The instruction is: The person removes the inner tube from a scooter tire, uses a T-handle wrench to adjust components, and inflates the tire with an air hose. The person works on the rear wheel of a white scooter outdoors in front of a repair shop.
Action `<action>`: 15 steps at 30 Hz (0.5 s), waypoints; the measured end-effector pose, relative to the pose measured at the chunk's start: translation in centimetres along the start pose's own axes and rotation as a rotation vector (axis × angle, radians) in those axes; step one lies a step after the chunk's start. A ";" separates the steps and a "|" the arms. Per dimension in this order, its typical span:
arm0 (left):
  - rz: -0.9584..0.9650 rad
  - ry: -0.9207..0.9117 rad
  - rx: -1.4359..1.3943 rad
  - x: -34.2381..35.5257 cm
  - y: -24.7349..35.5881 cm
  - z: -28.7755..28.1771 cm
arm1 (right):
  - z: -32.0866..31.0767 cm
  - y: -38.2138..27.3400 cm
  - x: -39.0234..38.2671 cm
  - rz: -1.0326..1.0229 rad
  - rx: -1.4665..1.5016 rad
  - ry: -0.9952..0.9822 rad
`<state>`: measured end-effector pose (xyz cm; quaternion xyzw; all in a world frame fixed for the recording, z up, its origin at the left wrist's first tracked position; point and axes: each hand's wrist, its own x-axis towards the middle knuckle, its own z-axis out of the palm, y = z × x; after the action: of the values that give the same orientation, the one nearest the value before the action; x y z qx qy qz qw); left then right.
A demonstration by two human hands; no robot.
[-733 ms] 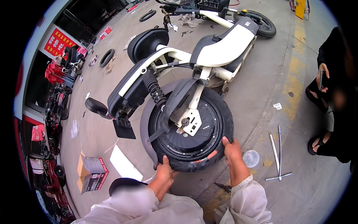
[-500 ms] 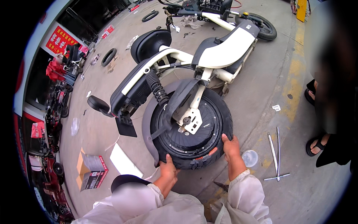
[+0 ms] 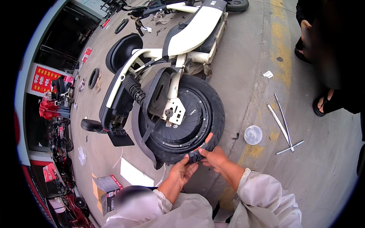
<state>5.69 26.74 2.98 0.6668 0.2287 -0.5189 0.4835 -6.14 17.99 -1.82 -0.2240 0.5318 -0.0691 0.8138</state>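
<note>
A white and black electric scooter [image 3: 199, 28] lies on its side before me. Its rear wheel, with a black hub motor [image 3: 178, 136], faces up. My left hand [image 3: 180, 175] grips the near edge of the tire [image 3: 215, 110], thumb on top and fingers beneath. Close beside it, my right hand [image 3: 216, 159] pinches the same tire next to an orange mark, its fingers partly hidden below. Around the wheel's left side curves a grey fender [image 3: 138, 131]. A white bracket [image 3: 175, 112] with an axle nut crosses the hub, and a black coil spring [image 3: 134, 91] stands left of it.
Right of the wheel are a clear plastic tub [image 3: 253, 135] and metal levers with a cross-shaped tool [image 3: 291, 146]. A person in sandals [image 3: 323, 102] stands at the far right. An open carton [image 3: 108, 190] and a white panel [image 3: 137, 174] lie at the near left.
My right hand has shifted left along the tire's near edge, close to my left hand. The view has moved, so the scooter appears farther left.
</note>
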 end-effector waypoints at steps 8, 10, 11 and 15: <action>0.049 0.041 0.103 1.6 -1.1 -0.2 | 0.2 -0.3 -0.2 -0.137 -0.351 0.198; 0.085 0.034 0.151 1.4 -1.1 0.0 | -0.5 -0.9 -0.6 -0.107 -0.349 0.113; 0.109 0.045 0.167 0.9 -1.1 0.4 | -0.9 -1.0 -0.7 -0.154 -0.392 0.103; 0.134 0.070 0.199 0.7 -0.9 0.1 | -4.5 -1.7 -1.5 -0.180 -0.679 -0.312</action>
<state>5.18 26.92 1.96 0.7428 0.1478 -0.4822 0.4403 -10.63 15.73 -1.33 -0.5343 0.3725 0.0746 0.7552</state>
